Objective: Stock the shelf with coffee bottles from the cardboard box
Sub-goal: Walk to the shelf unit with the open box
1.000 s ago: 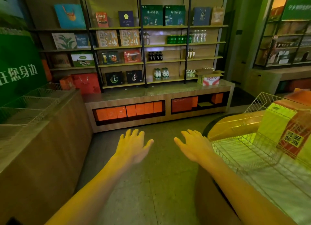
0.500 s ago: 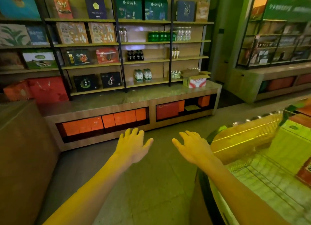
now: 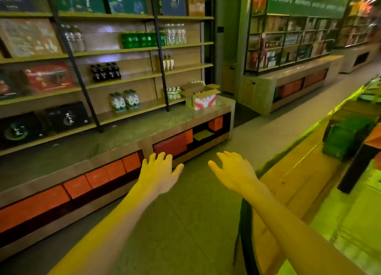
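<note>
Well, both hands, left [image 3: 158, 172] and right [image 3: 234, 171], hang wide and empty; the box [image 3: 201, 97] sits far off on the bench [image 3: 144, 128] by the shelf [image 3: 132, 112]. Walk close before reaching.

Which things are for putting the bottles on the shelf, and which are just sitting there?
For the job: open cardboard box on the counter; shelf behind it; left hand, right hand, both empty.
Just there: orange boxes under the counter; green bottles; dark bottles; black gift boxes.
</note>
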A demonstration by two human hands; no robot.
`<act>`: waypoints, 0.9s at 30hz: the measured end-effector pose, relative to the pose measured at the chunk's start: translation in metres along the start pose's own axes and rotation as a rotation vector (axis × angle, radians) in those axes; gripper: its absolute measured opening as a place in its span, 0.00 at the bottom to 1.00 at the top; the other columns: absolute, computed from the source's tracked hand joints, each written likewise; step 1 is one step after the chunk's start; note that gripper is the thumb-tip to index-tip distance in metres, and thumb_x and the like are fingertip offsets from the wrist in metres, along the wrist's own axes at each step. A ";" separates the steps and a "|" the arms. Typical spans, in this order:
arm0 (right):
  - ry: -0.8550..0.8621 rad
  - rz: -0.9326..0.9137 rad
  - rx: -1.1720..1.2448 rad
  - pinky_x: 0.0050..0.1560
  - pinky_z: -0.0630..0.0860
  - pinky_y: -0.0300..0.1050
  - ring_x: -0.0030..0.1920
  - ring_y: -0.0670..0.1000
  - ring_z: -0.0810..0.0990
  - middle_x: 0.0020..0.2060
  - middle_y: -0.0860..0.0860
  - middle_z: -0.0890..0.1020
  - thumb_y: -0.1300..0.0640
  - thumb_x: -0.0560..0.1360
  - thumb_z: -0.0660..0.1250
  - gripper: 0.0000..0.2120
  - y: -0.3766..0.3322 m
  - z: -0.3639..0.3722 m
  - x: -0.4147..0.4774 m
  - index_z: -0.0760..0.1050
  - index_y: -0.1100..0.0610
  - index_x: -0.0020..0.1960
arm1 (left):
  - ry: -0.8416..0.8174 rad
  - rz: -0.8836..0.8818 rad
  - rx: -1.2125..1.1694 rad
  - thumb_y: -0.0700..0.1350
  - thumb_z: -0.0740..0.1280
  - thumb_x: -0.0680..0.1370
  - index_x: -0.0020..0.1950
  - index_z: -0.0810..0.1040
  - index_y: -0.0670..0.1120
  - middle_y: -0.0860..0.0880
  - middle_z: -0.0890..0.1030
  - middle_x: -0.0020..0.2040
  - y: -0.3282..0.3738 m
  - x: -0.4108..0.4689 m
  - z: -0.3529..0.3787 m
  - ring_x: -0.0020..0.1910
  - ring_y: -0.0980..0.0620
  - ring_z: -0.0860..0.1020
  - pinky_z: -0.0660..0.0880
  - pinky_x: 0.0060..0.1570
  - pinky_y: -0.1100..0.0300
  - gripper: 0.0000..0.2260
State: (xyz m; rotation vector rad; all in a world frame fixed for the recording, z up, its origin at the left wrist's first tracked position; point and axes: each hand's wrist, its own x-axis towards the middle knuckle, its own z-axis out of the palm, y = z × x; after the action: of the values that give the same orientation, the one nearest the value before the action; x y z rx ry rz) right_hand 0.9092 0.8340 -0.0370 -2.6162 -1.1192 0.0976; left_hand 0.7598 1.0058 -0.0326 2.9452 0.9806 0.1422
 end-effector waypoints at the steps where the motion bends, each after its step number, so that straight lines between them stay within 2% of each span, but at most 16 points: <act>1: 0.002 0.013 0.001 0.75 0.58 0.62 0.78 0.54 0.58 0.78 0.51 0.63 0.35 0.81 0.50 0.31 0.008 0.002 0.026 0.60 0.50 0.78 | -0.005 0.012 0.004 0.65 0.50 0.81 0.75 0.67 0.47 0.46 0.66 0.77 0.001 0.030 0.006 0.77 0.41 0.60 0.59 0.74 0.40 0.30; 10: 0.041 0.037 0.030 0.75 0.57 0.63 0.78 0.55 0.57 0.78 0.52 0.62 0.36 0.81 0.50 0.31 0.065 0.001 0.293 0.60 0.51 0.78 | 0.003 0.081 -0.016 0.65 0.50 0.81 0.75 0.67 0.48 0.47 0.65 0.77 0.017 0.307 0.034 0.77 0.41 0.59 0.59 0.74 0.41 0.29; 19: 0.050 0.051 0.001 0.75 0.57 0.63 0.78 0.55 0.57 0.78 0.52 0.63 0.37 0.82 0.51 0.29 0.097 -0.002 0.502 0.62 0.51 0.77 | 0.065 0.139 -0.018 0.65 0.51 0.81 0.70 0.71 0.48 0.47 0.71 0.73 0.012 0.542 0.051 0.72 0.42 0.66 0.67 0.68 0.43 0.28; 27: 0.043 0.095 0.003 0.76 0.56 0.64 0.79 0.56 0.55 0.78 0.52 0.63 0.37 0.82 0.51 0.30 0.124 0.015 0.710 0.61 0.51 0.78 | 0.061 0.171 -0.037 0.65 0.51 0.81 0.72 0.70 0.48 0.48 0.70 0.73 0.000 0.764 0.084 0.72 0.43 0.66 0.66 0.69 0.43 0.28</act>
State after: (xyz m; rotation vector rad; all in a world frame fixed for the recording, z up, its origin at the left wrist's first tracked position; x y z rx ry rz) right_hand 1.4872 1.2655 -0.0500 -2.6556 -0.9793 0.0625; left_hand 1.3769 1.4637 -0.0587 3.0035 0.7219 0.2532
